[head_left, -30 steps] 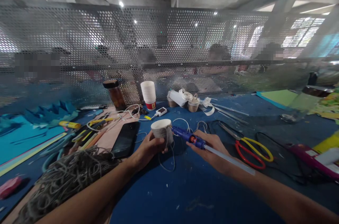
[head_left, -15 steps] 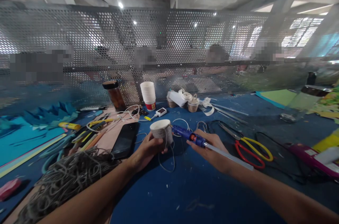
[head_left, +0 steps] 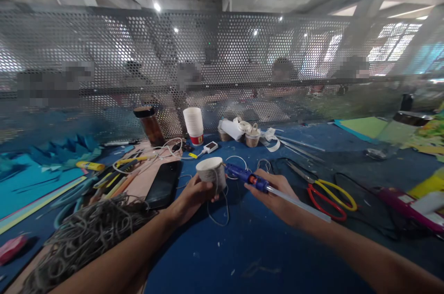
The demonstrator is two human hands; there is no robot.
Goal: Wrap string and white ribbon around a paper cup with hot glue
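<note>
A small paper cup (head_left: 210, 170), wrapped in grey cord on its outside, is in my left hand (head_left: 194, 197), fingers closed around it. A loose end of the grey cord (head_left: 227, 213) hangs from the cup in a loop. My right hand (head_left: 272, 192) grips a blue glue gun (head_left: 243, 174), and a long clear glue stick (head_left: 298, 203) juts from its rear. The gun's nozzle is at the right side of the cup; I cannot tell whether it touches. To the left lies a tangled heap of grey cord (head_left: 93, 229).
A black phone (head_left: 164, 184) lies left of the cup. Behind stand stacked paper cups (head_left: 193, 122), a brown jar (head_left: 149, 127) and small wrapped cups (head_left: 252, 138). Scissors (head_left: 329, 192) with red and yellow handles and a purple tool (head_left: 409, 206) are at right. A perforated metal screen (head_left: 222, 53) borders the table.
Almost nothing differs. Both hands, the cup and the glue gun hold nearly the same positions, with only a very slight shift of the view.
</note>
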